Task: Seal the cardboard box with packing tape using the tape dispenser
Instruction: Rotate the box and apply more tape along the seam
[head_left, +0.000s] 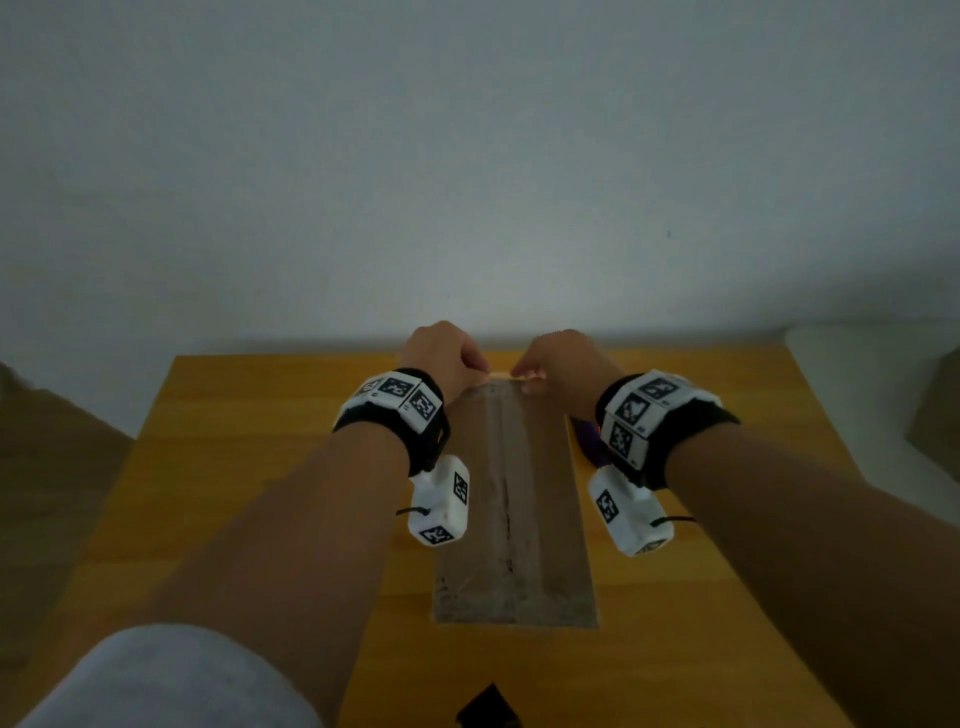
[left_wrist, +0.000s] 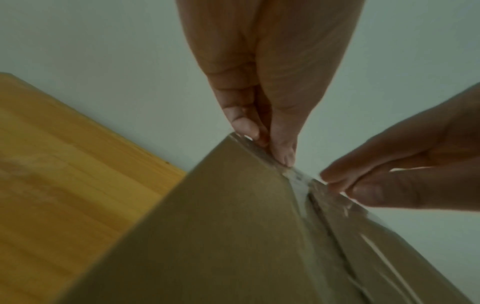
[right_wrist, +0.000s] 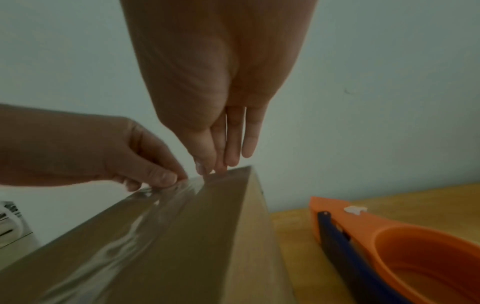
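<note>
Box sits mid-table, clear tape running along its top seam. We have both hands at the far edge: left hand with thumb and fingertips pinched on the tape end, right hand with fingers nearly straight, tips pressing tape at the edge. Orange dispenser lies on the table just right of the box.
</note>
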